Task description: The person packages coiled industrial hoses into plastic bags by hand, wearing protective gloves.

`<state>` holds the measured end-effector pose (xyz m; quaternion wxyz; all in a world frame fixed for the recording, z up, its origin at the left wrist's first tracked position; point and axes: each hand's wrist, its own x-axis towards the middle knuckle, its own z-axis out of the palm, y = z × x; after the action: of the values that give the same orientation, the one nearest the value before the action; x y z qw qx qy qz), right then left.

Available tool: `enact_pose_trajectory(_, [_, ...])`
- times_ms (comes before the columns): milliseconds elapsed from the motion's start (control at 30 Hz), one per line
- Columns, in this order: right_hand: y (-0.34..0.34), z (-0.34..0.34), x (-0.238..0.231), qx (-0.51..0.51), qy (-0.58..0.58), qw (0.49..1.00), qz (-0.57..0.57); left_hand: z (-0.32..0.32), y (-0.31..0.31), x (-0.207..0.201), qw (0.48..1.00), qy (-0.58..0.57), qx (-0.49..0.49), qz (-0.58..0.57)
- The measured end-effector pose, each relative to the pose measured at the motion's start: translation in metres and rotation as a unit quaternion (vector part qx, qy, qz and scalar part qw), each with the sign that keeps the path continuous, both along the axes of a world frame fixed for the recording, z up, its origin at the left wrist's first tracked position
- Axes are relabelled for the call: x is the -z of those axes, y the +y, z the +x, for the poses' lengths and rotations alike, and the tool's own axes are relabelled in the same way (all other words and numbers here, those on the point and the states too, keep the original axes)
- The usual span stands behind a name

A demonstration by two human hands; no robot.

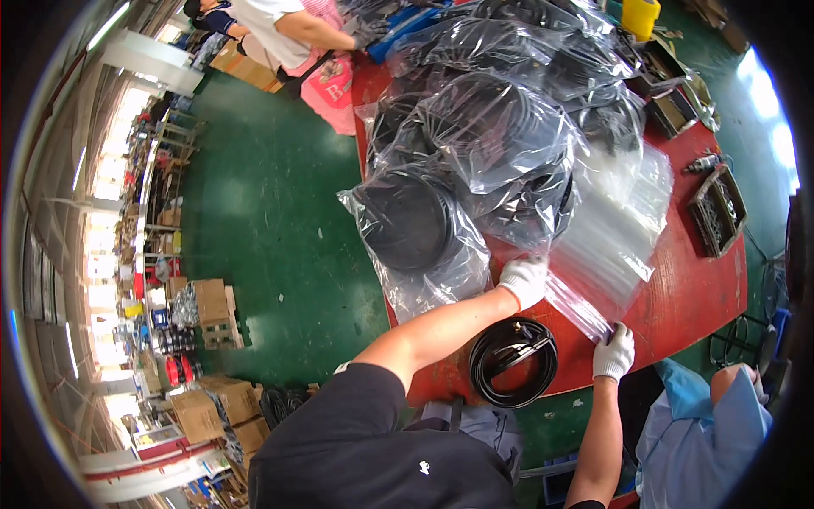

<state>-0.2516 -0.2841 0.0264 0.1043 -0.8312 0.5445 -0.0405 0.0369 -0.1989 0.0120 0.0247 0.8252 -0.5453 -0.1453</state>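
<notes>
My left hand (523, 282), in a white knit glove, pinches one corner of a clear plastic bag (580, 307). At the opposite corner, my right hand (614, 352), gloved the same way, grips the bag's edge, which is stretched between the two. Behind it, a stack of flat clear bags (612, 225) spreads over the red table (678, 280). Close to my body, a coil of black cable or hose (478, 366) lies at the table's front edge, with metallic-looking ends across its middle. Left of my left hand lies a bagged black coil (407, 222).
A heap of bagged black coils (500, 127) covers the table's far part. On the right are a bin of small metal parts (716, 210) and a power tool (702, 163). One person in a pink apron (326, 89) stands far left; another in light blue (704, 433) is near right.
</notes>
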Motion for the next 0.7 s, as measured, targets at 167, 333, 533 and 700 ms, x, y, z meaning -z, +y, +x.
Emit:
enact_pose_trajectory(167, [0.062, -0.003, 0.009, 0.178, -0.058, 0.959, 0.214, -0.011, 0.07, -0.007, 0.964, 0.241, -0.094, 0.065])
enact_pose_trajectory(333, [0.162, 0.0, 0.035, 0.185, -0.222, 0.93, 0.227, -0.04, 0.12, -0.011, 0.955, 0.265, -0.131, -0.002])
enact_pose_trajectory(533, [0.169, 0.039, -0.002, -0.006, -0.151, 0.945, 0.289, -0.025, 0.203, 0.023, 0.973, 0.116, -0.198, 0.014])
enact_pose_trajectory(700, [0.141, 0.055, 0.003, 0.052, -0.183, 0.921, 0.339, 0.016, 0.186, -0.002, 0.943, 0.291, -0.161, -0.022])
